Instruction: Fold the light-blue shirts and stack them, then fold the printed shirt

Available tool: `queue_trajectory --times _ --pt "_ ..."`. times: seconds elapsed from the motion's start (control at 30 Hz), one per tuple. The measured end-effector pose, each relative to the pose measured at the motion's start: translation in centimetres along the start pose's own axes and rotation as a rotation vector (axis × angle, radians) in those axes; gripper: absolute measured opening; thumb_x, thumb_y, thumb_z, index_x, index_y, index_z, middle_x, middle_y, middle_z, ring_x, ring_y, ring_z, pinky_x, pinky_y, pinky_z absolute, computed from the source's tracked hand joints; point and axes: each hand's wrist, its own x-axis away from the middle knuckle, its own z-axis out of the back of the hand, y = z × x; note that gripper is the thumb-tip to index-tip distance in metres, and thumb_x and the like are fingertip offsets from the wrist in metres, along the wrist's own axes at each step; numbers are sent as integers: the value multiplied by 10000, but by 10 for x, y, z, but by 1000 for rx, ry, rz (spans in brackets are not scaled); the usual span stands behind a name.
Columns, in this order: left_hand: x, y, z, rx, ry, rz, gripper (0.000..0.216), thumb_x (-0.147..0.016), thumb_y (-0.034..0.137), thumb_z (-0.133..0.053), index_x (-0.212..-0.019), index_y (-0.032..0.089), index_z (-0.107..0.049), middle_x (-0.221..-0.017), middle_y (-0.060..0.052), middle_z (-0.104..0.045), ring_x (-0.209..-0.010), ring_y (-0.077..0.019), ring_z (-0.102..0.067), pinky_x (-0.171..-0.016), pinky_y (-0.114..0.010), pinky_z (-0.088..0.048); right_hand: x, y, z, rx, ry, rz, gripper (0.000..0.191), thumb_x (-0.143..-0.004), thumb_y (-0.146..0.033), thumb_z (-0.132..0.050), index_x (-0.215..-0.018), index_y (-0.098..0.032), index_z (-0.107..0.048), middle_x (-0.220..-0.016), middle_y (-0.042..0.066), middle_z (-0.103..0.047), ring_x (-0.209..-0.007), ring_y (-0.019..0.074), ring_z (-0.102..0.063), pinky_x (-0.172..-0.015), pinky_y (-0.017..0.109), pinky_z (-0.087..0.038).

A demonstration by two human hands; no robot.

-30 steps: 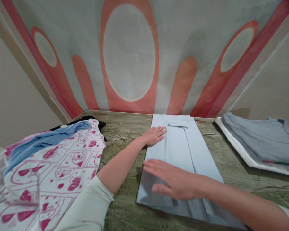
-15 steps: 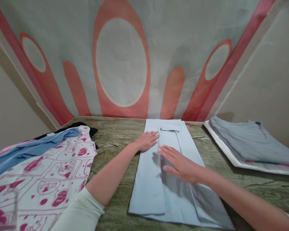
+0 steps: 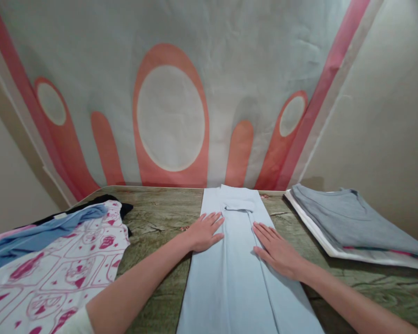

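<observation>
Grey sheeting printed with coral-red rounded shapes (image 3: pixel 271 60) rises behind a table with a weathered wood-grain top (image 3: pixel 153 204). Down its middle lies a pale-blue cloth garment folded into a long strip (image 3: pixel 242 283), its near end out of view. The person's left hand (image 3: pixel 202 233) rests on the strip's left side; the right hand (image 3: pixel 278 254), half a second ago over the middle, now lies along the right-hand fold. Each grip is flat, fingers extended, clamped on nothing. Both long sides thus seem pressed down together, which probably keeps the folds smooth. Right of the strip, a folded grey cloth shirt (image 3: pixel 327 213) sits on white cloth (image 3: pixel 318 239); left, a white cloth garment with magenta print (image 3: pixel 76 273) lies loose.
</observation>
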Motion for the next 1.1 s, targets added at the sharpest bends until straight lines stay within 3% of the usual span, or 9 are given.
queue_trajectory --times 0.3,0.47,0.63,0.8,0.93,1.1 --pt "64 53 21 69 -88 62 579 -912 546 -201 -1418 267 -152 -1491 -42 -87 -1355 -272 -63 -1073 -477 -92 63 -40 -3 -26 16 13 615 -891 -508 -304 -1420 -224 -173 -1473 41 -163 -1342 233 -172 -1085 465 -207" --pt "76 54 28 174 -117 67 596 -902 547 -234 -1421 263 -159 -1487 -31 -109 -1356 -258 -75 -1085 -429 -136 56 -35 14 -129 -31 3 597 -873 -529 -330 -1390 -231 -300 -1426 61 -312 -1284 267 -322 -1031 474 -312" --pt "24 14 25 149 -1 115 559 -914 430 -272 -1403 164 -217 -1460 -86 -214 -1343 -196 -175 -1090 -341 -170 -27 7 28 -86 115 -81 607 -890 -494 -278 -1328 -91 -397 -1346 143 -432 -1252 266 -371 -1045 444 -289" --pt "-55 -32 6 81 31 252 536 -907 327 -284 -1357 36 -280 -1427 -168 -267 -1324 -215 -233 -1072 -332 -204 -111 45 4 11 120 -95 565 -885 -408 -302 -1296 -36 -411 -1366 174 -394 -1296 264 -297 -1058 430 -250" --pt "-91 -61 -9 74 68 308 533 -921 367 -242 -1371 81 -259 -1442 -149 -241 -1330 -206 -218 -1066 -360 -201 -130 62 -19 18 92 -152 586 -891 -472 -271 -1318 -92 -398 -1395 131 -367 -1311 250 -265 -1058 425 -227" --pt "-103 -102 -19 78 63 396 578 -912 485 -192 -1375 148 -269 -1462 -109 -202 -1342 -223 -175 -1065 -427 -167 -127 71 -32 6 69 -185 626 -893 -515 -224 -1377 -127 -310 -1430 102 -310 -1328 235 -220 -1063 424 -189"
